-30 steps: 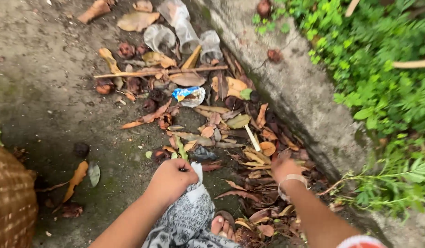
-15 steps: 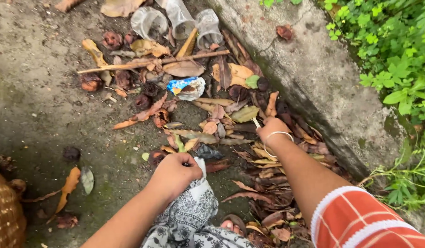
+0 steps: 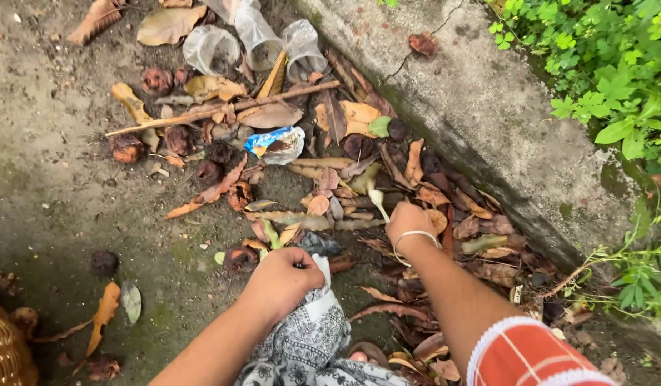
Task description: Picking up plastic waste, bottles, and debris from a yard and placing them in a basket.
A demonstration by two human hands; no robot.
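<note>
Right hand at frame centre is pinching a light, stiff white stick by its lower end; left hand is fisting soft patterned cloth

Damp, mossy concrete ground carries a heap of dry brown leaves along the foot of a concrete kerb on the right. At the far side lie three crumpled clear plastic cups, a long stick and a blue-and-white wrapper.
</note>
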